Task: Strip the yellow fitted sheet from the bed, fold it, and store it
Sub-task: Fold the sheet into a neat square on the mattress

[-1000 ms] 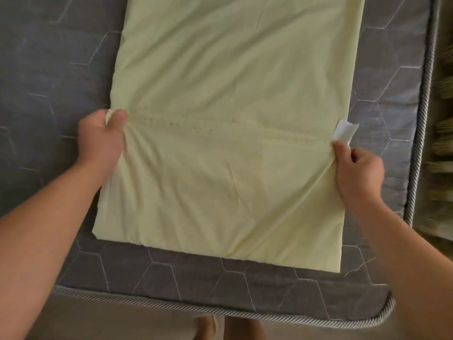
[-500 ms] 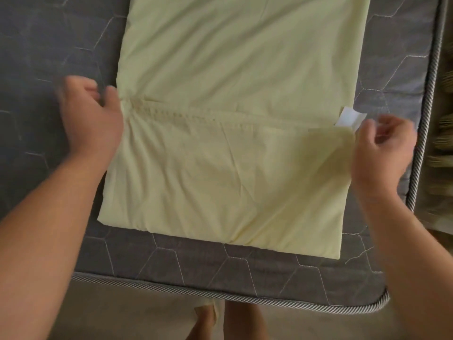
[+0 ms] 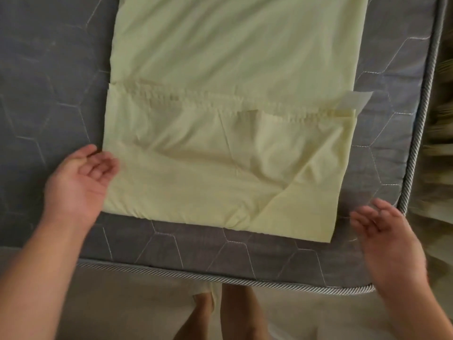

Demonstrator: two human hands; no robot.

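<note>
The yellow fitted sheet (image 3: 232, 69) lies folded into a long strip on the bare grey mattress (image 3: 49, 69). Its near end is folded back up, and the elastic hem (image 3: 208, 99) runs across the strip. A white label (image 3: 358, 99) sticks out at the hem's right end. My left hand (image 3: 81, 182) is palm-up with relaxed fingers at the left edge of the near fold, touching or just beside the cloth. My right hand (image 3: 384, 236) hovers palm-in to the right of the sheet's near right corner, apart from it and holding nothing.
The mattress has a striped piped edge (image 3: 220, 278) along the near side and the right side (image 3: 416, 143). Beige floor and my bare feet (image 3: 220, 315) show below the near edge. Blurred brownish furnishings (image 3: 441, 119) stand past the right edge.
Both hands let go of the hem's ends and drew back toward me, down to the near part of the fold. The view shifted so the mattress's near edge sits higher.
</note>
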